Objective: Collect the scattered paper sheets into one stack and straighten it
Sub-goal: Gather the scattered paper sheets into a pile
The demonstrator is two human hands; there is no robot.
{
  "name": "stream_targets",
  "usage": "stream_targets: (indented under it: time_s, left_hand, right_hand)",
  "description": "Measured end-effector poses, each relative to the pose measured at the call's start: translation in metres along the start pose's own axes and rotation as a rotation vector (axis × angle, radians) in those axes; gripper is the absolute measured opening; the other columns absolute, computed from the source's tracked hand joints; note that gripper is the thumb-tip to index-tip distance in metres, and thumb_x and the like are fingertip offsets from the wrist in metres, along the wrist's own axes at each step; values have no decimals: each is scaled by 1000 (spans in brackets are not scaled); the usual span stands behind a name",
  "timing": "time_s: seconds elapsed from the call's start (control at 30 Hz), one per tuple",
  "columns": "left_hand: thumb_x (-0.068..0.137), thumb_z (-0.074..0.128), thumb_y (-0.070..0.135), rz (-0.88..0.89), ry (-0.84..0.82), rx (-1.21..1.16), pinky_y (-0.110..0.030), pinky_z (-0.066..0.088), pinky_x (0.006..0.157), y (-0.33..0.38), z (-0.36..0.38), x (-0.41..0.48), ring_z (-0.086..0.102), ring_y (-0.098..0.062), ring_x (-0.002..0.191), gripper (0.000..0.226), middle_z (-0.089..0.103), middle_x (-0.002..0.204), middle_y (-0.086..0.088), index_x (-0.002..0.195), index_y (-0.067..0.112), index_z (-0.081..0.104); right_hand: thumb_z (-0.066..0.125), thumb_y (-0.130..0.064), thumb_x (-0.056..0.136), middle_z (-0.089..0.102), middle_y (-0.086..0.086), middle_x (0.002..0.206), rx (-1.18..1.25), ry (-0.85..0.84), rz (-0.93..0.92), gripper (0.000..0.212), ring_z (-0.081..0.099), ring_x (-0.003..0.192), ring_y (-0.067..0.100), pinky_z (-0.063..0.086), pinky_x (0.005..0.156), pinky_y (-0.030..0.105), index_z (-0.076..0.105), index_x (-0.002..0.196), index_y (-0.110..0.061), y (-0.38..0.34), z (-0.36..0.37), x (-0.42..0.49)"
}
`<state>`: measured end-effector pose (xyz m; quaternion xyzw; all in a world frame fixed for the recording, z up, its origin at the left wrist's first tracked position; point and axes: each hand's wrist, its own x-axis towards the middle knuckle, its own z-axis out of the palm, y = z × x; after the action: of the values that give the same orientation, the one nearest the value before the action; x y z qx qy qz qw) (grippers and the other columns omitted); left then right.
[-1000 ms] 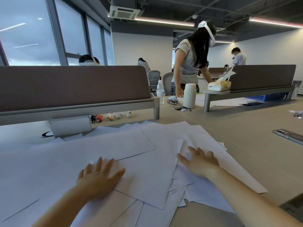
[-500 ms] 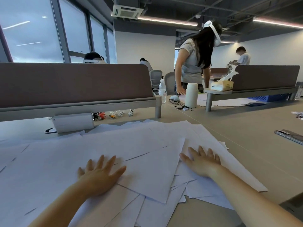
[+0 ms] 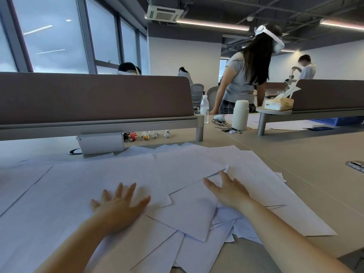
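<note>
White paper sheets (image 3: 122, 178) lie overlapped and askew across the near part of the beige bench (image 3: 307, 160). The left hand (image 3: 118, 209) presses flat on them with fingers spread, gripping nothing. The right hand (image 3: 228, 192), also open, rests palm-down on sheets just right of it, near a lifted corner.

phone (image 3: 356, 165) cut by right edge
</note>
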<state>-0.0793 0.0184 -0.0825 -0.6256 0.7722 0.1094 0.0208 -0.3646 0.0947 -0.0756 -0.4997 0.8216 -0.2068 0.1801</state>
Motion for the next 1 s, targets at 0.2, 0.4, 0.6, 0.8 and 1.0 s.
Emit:
stream_targets:
  time_s: [0.2, 0.4, 0.6, 0.8, 1.0]
  left_hand:
    - [61, 13, 94, 90, 102, -11, -55, 2, 117, -3, -1, 3, -2, -24, 149, 98, -10, 160, 12, 147, 49, 3]
    - [76, 19, 83, -14, 41, -2, -54, 4, 117, -13, 0, 4, -3, -32, 148, 85, -6, 161, 6, 149, 44, -1]
    - [85, 26, 73, 166, 87, -52, -40, 10, 119, -8, -3, 9, 8, -20, 149, 74, 1, 161, 13, 149, 44, 5]
    - [81, 29, 77, 36, 129, -73, -47, 9, 118, -23, -14, 5, 8, -24, 148, 80, -1, 161, 5, 149, 42, 7]
    - [78, 24, 81, -222, 45, -104, -50, 14, 115, -44, -18, 1, 8, -34, 146, 88, 1, 161, -4, 150, 34, 5]
  right_hand:
    - [66, -44, 84, 28, 7, 154, 357, 80, -87, 95, 32, 140, 28, 33, 107, 34, 4, 152, -17, -23, 10, 4]
    - [82, -46, 52, 66, 3, 116, 994, 84, 34, 94, 67, 100, 23, 57, 83, 39, 44, 130, -10, -38, 30, 25]
    - [70, -9, 82, 71, 2, 107, 901, -31, -150, 29, 66, 98, 21, 54, 85, 36, 63, 108, -15, -55, 41, 21]
    - [60, 3, 81, 71, 8, 107, 850, 61, -153, 33, 66, 99, 28, 53, 90, 47, 64, 111, -11, -42, 27, 23]
    - [60, -8, 71, 72, 14, 101, 829, 35, -97, 31, 67, 92, 32, 51, 76, 36, 67, 101, -9, -29, 7, 13]
